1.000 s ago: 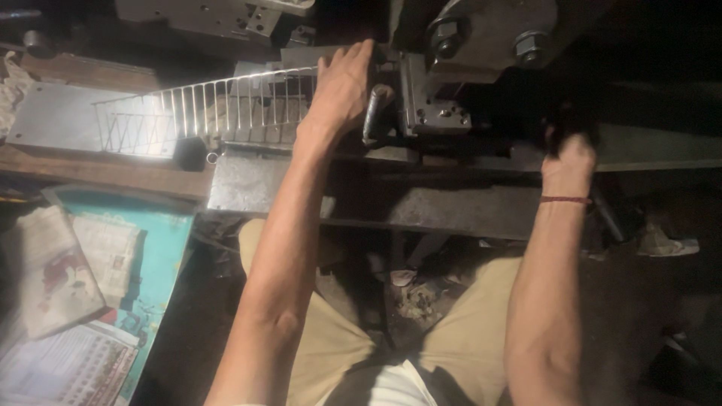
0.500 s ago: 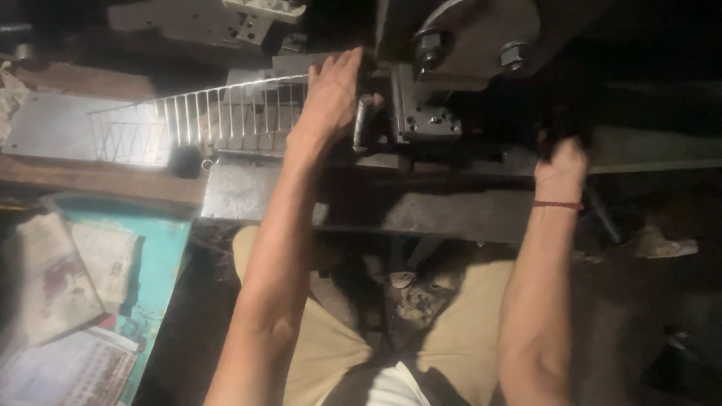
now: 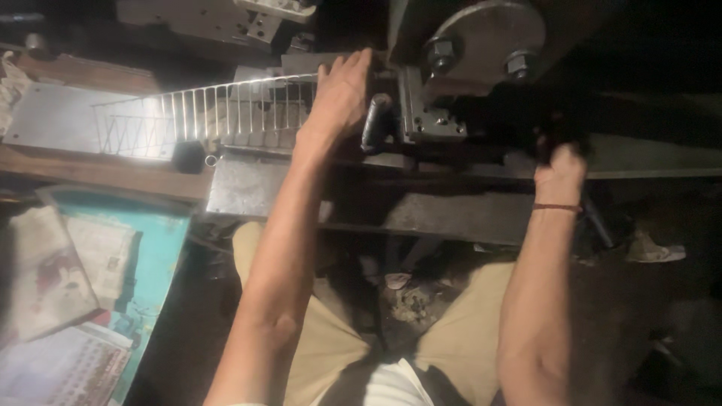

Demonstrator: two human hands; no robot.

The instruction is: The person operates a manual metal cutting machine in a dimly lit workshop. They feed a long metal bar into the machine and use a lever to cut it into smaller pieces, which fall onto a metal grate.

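shiny silver wire rack (image 3: 203, 113), grey steel machine (image 3: 481, 45), teal board (image 3: 150, 256), khaki trousers (image 3: 331, 346), red-brown wrist thread (image 3: 558, 207), white striped shirt (image 3: 383, 387)

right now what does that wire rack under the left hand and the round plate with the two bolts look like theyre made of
Wire rack: thin metal wire, bright silvery finish, perhaps plated or bare steel; the rods glint in the light. The left hand rests on its end.
Round plate: heavy grey metal, likely steel or cast iron, with a dull, worn, unpainted-looking face. Its two bolts look like dark steel hex heads.
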